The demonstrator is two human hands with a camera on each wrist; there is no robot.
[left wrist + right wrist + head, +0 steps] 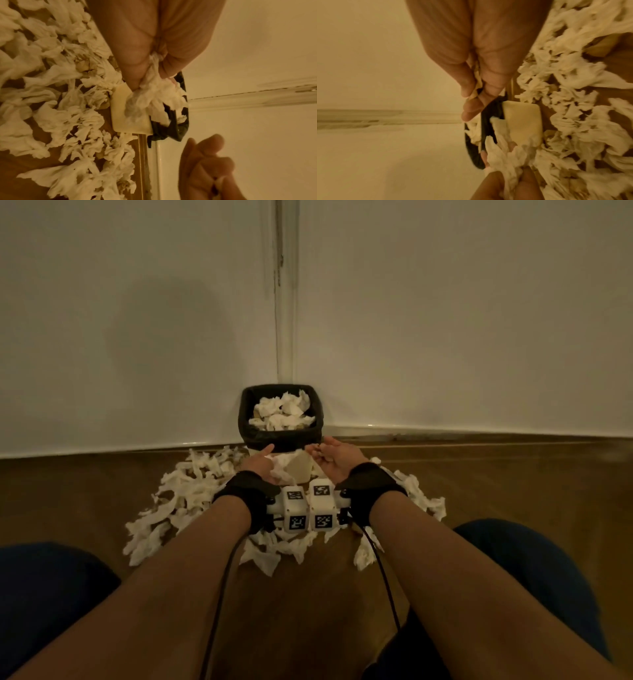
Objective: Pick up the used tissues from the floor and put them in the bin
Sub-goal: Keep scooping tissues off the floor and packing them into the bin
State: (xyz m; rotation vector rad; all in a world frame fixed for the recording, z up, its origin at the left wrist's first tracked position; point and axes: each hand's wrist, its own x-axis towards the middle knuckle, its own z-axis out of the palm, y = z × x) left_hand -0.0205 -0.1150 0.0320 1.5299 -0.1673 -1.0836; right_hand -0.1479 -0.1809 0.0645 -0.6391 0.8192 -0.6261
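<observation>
From the head camera, a small cream bin lined with a black plastic bag (pixel 281 436) stands in the corner where two white walls (pixel 137 320) meet, already heaped with crumpled white tissues (pixel 282 412). More crumpled white tissues (pixel 181 501) lie scattered over the brown wooden floor (pixel 513 481) around and in front of the bin. Both hands are raised just before the bin's near rim: the left hand (pixel 262 463) grips a wad of white tissue (pixel 282 469) that hangs against the bin's cream side, and the right hand (pixel 334 460) is held palm inward with its fingers drawn together; what it holds is too small to make out here. The left wrist camera shows what the head view cannot: the left hand (pixel 154 47) pinches the wad (pixel 154 97) between thumb and fingers, the tissue fanning out across the bin's cream wall (pixel 120 119) and black liner edge, with the right hand (pixel 205 162) near by. The right wrist camera shows the right hand (pixel 479 60) pinching a small crumpled scrap of tissue (pixel 476 79) between thumb and fingertips, close to the black liner (pixel 486 121), and the left hand (pixel 505 186) gripping its wad below.
</observation>
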